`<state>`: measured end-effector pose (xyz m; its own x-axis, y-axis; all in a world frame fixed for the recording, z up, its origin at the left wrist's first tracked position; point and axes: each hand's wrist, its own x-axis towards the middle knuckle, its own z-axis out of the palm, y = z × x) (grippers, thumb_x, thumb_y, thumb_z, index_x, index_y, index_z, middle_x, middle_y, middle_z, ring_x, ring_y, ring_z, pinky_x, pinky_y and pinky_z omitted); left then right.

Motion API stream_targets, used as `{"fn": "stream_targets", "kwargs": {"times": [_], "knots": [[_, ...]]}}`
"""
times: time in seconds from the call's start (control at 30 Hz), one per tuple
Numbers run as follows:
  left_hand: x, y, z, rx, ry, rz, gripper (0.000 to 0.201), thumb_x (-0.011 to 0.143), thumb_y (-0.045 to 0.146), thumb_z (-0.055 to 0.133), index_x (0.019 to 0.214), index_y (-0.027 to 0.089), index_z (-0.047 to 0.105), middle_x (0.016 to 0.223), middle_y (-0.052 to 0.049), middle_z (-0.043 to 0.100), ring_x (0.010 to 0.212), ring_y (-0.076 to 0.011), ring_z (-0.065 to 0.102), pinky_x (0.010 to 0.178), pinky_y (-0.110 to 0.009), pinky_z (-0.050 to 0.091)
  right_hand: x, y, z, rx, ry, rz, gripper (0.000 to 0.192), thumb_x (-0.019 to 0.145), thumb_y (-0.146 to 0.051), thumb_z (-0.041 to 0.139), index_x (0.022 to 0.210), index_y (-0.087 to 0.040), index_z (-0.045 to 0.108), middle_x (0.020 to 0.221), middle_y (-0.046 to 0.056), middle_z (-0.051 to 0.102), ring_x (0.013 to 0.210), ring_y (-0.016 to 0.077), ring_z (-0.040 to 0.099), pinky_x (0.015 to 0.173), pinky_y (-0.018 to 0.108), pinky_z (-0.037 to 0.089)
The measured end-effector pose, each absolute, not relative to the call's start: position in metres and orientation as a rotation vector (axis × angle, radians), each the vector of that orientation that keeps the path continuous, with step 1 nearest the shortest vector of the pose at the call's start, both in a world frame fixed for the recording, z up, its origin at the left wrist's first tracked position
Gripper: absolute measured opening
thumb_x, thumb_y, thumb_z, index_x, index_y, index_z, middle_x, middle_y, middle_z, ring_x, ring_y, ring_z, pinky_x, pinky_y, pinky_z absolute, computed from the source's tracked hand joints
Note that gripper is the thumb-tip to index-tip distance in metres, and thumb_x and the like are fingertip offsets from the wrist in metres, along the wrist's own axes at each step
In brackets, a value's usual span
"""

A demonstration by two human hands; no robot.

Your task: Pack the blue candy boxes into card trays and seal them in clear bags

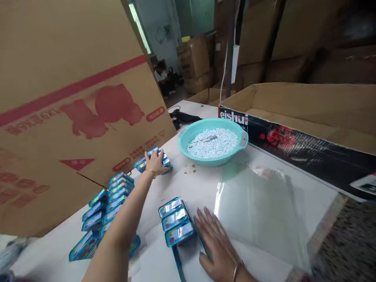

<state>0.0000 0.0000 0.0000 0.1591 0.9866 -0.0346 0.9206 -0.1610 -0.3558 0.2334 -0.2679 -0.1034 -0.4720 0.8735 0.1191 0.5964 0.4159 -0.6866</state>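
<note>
My left hand (155, 161) reaches far forward and lies on a small stack of blue packets (152, 159) by a big cardboard box, fingers curled over them. My right hand (216, 243) rests flat on the white table, fingers spread, its edge against a row of three blue packets (176, 221) near me. It touches the edge of a clear plastic sheet (258, 207) spread to its right. More blue packets (107, 205) are piled under my left forearm.
A teal bowl (190, 133) of small white pellets stands at the table's middle back. A tall cardboard box (73, 105) leans at the left; an open carton with a black printed side (308, 152) borders the right. A person sits far back among stacked cartons.
</note>
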Motion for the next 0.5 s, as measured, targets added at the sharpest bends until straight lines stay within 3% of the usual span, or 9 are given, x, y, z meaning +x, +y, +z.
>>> {"fn": "stream_targets", "kwargs": {"times": [0.2,0.37,0.5], "knots": [[0.003,0.000,0.005,-2.210,-1.865,0.360,0.098,0.061,0.048,0.066,0.145,0.017,0.025,0.136,-0.021,0.037,0.120,-0.0379,0.039,0.102,-0.055,0.025,0.234,-0.266,-0.096,-1.262,-2.215,0.823,0.090,0.065,-0.018,0.044,0.150,-0.017,0.015,0.155,0.001,-0.001,0.142,0.0260,-0.012,0.116,0.054,0.009],[0.009,-0.011,0.009,-2.169,-1.802,0.317,0.090,0.062,0.046,0.065,0.141,0.020,0.033,0.131,-0.020,0.039,0.116,-0.0388,0.039,0.101,-0.058,0.021,0.235,-0.266,-0.091,-1.280,-2.229,0.883,0.090,0.066,-0.019,0.043,0.150,-0.018,0.014,0.155,0.000,-0.003,0.142,0.0246,-0.015,0.117,0.053,0.007],[0.013,-0.021,0.009,-2.168,-1.752,0.269,0.089,0.061,0.043,0.067,0.141,0.020,0.034,0.130,-0.021,0.037,0.114,-0.0386,0.040,0.097,-0.051,0.030,0.236,-0.264,-0.086,-1.287,-2.249,0.918,0.089,0.066,-0.020,0.042,0.150,-0.019,0.013,0.155,-0.002,-0.006,0.141,0.0238,-0.016,0.117,0.052,0.004]]}}
